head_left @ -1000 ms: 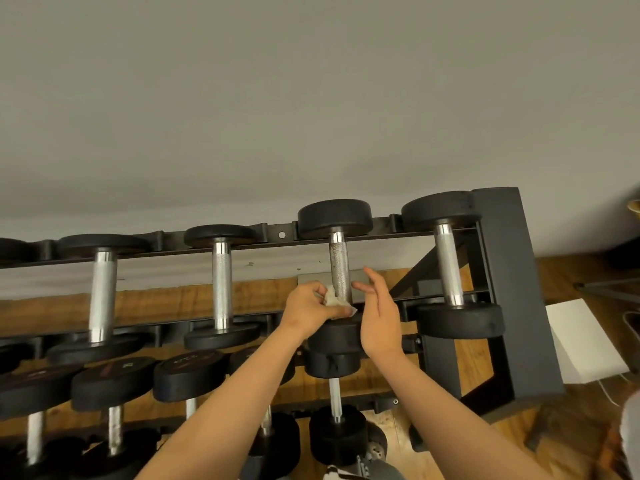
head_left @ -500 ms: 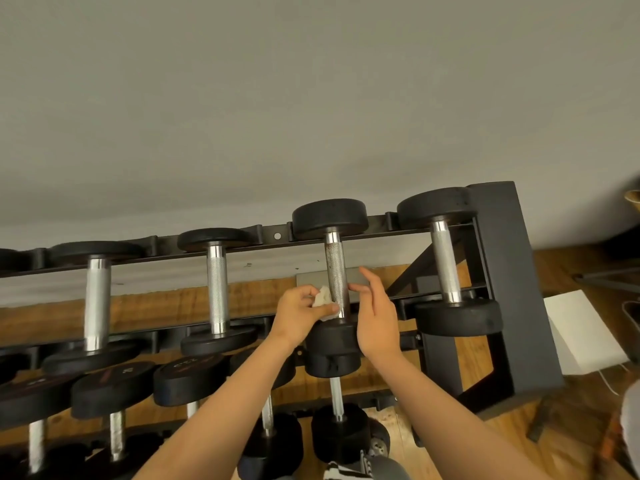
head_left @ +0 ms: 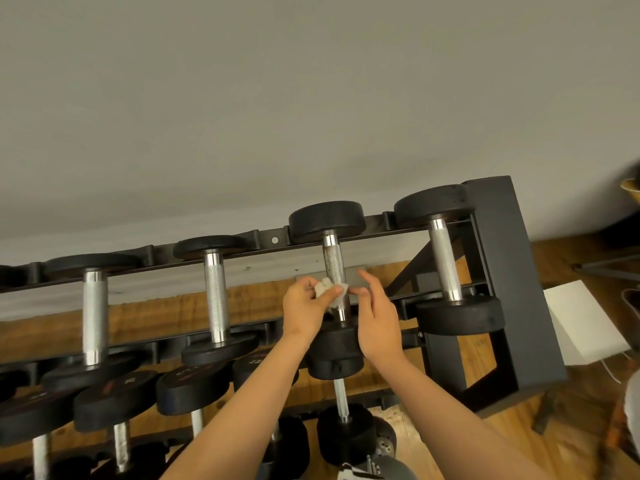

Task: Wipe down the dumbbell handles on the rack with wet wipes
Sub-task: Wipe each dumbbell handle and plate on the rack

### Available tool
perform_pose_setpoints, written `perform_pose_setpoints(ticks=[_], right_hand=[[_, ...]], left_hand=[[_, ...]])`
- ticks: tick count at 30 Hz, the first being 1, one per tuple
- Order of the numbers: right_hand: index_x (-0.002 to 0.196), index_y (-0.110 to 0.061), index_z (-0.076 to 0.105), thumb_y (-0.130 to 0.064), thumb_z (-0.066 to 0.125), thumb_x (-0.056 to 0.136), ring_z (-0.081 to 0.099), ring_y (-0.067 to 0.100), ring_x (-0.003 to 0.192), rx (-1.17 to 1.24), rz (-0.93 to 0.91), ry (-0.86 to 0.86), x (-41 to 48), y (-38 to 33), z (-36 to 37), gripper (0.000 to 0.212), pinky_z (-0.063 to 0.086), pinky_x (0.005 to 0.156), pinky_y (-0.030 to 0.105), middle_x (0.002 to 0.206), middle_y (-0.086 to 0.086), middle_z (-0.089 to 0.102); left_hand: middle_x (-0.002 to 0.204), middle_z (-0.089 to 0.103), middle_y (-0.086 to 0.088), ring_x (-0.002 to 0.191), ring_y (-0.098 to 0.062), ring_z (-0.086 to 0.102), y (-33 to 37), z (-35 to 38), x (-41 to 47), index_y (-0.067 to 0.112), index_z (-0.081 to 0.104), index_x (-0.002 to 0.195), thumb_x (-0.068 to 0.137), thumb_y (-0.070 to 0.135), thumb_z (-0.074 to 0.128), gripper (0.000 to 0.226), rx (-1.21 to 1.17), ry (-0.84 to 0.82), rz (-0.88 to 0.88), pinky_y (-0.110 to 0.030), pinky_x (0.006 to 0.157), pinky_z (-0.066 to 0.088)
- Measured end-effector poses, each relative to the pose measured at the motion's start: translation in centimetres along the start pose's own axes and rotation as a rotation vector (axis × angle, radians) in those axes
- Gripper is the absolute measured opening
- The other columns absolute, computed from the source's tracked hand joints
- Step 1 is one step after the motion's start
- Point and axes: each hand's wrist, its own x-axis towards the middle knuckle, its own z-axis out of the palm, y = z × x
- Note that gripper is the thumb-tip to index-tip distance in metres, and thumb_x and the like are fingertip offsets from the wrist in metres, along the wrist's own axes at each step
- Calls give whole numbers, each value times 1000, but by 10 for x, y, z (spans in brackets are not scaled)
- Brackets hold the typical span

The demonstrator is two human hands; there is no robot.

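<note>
**A:** What do we have in the grip?

**B:** Our left hand [head_left: 304, 306] pinches a crumpled white wet wipe [head_left: 325, 289] between thumb and curled fingers. It presses the wipe on the left side of a knurled silver metal handle [head_left: 333, 263], at the handle's near half.

**A:** And the other hand?

**B:** Our right hand [head_left: 377, 317] holds nothing. Its fingers are loosely spread just right of the same handle. We cannot tell whether a fingertip touches the wipe or the steel.

**A:** Which weight is that?

**B:** It is a black round-headed dumbbell [head_left: 325, 221], second from the right end of the top tier. Our wrists hide most of its near head.

**A:** What carries it?

**B:** A black metal rack [head_left: 498, 271] that runs left to right along a grey wall [head_left: 311, 98]. On the top tier we count four whole dumbbells, each lying with one head on the far rail and one on the near rail. A sliver of a fifth shows at the left edge.

**A:** And lower down?

**B:** On the tier below, nearer to us, we count at least four black heads in a row. Further down it is too dark and cropped to count.

**A:** And beside the rack?

**B:** One flat white box [head_left: 581, 323] lies on the brown wooden floor [head_left: 571, 427], just right of the rack's end panel.
</note>
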Motion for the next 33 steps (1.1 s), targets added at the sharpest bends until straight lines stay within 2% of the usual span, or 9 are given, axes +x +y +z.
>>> perform_pose_setpoints(ticks=[3,6,8,14,18,23,26,29,33], right_hand=[[138,-42,39,-55,25,94,44,-3,74,-4,-8,4,-1,-2,0,48,51,77,42,112,-10,67],[138,-38,41,-62,22,89,53,8,81,10,-7,13,-3,-4,0,57,54,83,48,112,-11,67],[138,-37,41,-59,25,92,58,17,85,7,-7,11,-3,-6,-1,54,53,85,48,112,-11,66],[140,-37,41,-41,31,101,45,-2,73,2,-7,19,-1,-3,-1,40,53,80,47,110,-8,66],[140,-35,41,-35,33,103,50,6,78,-4,-4,15,0,-2,-1,38,53,81,48,110,-8,67],[139,-34,43,-34,33,104,62,23,88,-22,-16,8,-1,-2,-1,37,53,83,50,109,-7,67],[139,-34,43,-35,32,103,63,23,90,-25,-8,-3,0,-3,-1,37,54,83,49,109,-7,67],[139,-34,44,-42,29,100,63,20,90,-14,-17,-7,-1,-3,-1,43,53,84,47,102,-4,67],[139,-30,45,-39,30,101,61,12,99,-33,-55,-21,1,-1,-1,42,52,90,40,107,-2,66]], left_hand=[[76,70,-7,71,-18,68,-5,-3,-2,12,61,75,81,21,79,21,31,-1,21,-32,69,56],[86,71,-3,80,-15,69,11,5,12,14,60,83,78,19,82,23,-74,68,-35,-26,73,56],[87,71,-4,80,-14,68,18,11,15,13,60,84,78,18,81,22,-136,117,-43,-24,71,55],[78,67,-1,72,-10,63,19,17,16,12,62,78,86,18,74,16,-149,248,-8,-19,67,49],[74,62,4,70,-6,59,35,27,28,15,59,77,90,17,68,17,-180,341,24,-8,62,44],[82,63,4,77,-7,60,40,37,28,13,61,87,87,18,73,13,-244,384,-34,-17,72,49],[87,67,1,84,-14,65,52,40,38,18,58,84,86,20,74,17,-321,412,-74,-27,78,54],[77,64,3,77,-12,62,45,38,31,19,57,75,89,22,70,20,-266,405,-24,-23,71,50],[77,62,4,72,-6,59,49,32,34,15,58,83,91,22,69,14,-217,395,-21,-17,65,45]])
